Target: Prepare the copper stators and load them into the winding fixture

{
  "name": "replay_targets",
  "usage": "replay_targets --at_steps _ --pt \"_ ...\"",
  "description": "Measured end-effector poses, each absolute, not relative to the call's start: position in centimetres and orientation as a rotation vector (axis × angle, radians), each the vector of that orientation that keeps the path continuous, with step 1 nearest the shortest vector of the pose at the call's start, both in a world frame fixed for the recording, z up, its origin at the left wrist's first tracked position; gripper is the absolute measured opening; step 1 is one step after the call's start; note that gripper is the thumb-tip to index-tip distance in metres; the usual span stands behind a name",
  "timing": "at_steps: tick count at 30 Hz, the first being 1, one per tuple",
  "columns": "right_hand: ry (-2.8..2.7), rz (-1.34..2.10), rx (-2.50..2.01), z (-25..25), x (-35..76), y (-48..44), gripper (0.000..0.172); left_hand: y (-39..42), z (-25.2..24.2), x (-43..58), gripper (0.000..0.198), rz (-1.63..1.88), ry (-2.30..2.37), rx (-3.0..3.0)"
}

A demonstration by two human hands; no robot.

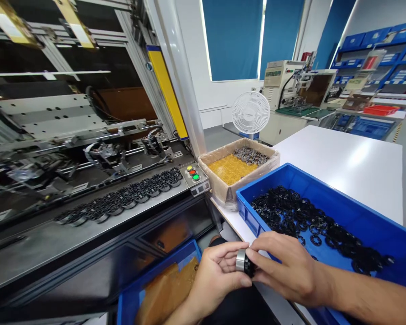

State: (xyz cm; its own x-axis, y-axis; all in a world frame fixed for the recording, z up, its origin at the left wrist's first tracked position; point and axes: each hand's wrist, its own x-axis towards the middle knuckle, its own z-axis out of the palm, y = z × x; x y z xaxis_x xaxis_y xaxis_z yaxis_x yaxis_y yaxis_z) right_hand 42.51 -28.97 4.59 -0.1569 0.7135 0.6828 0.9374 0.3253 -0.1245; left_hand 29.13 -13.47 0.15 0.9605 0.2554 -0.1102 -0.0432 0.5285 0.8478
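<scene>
In front of me, my left hand [216, 271] and my right hand [287, 266] meet around one small part. It is a short, shiny metal ring [240, 260] with a black plastic piece [248, 266] at its right side. My left thumb and fingers close around the metal ring, while my right fingertips pinch the black side. Fingers cover much of the part, so how fully the two pieces sit together cannot be seen. Just beyond my right hand, many loose black plastic rings [284, 207] lie in a blue bin [355, 203].
Rows of black-and-metal ring parts [122, 198] line the machine ledge [37, 248] at left, beside a button box [195, 178]. A plastic-lined carton [219, 192] holds metal rings [250, 155]. Below is another blue bin [126, 293]. A white fan [251, 113] stands behind.
</scene>
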Motion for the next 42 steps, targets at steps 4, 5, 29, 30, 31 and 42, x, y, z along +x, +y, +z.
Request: replay_targets --at_steps 4,5,29,30,31,42 --pt "-1.914 -0.441 -1.48 4.2 42.5 -28.9 0.024 -13.0 -0.4 28.9 0.057 0.172 0.233 1.099" --pt "-1.916 -0.45 -1.474 4.1 42.6 -28.9 0.024 -12.9 -0.6 28.9 0.058 0.166 0.234 1.13" --pt "-1.325 0.222 -2.631 -1.2 57.0 -31.0 0.017 -10.9 -0.8 29.7 0.036 0.331 0.324 1.683" --pt "-1.315 0.243 -2.692 -2.0 57.5 -31.2 0.018 -10.9 -0.7 29.7 0.037 0.341 0.327 1.668" --pt "-1.304 0.258 -2.747 -2.6 57.8 -31.2 0.019 -11.0 -0.5 29.6 0.037 0.367 0.323 1.681" --pt "-1.482 -0.195 -2.189 3.4 48.7 -28.9 0.012 -11.4 1.0 28.0 0.042 0.576 0.173 1.791"
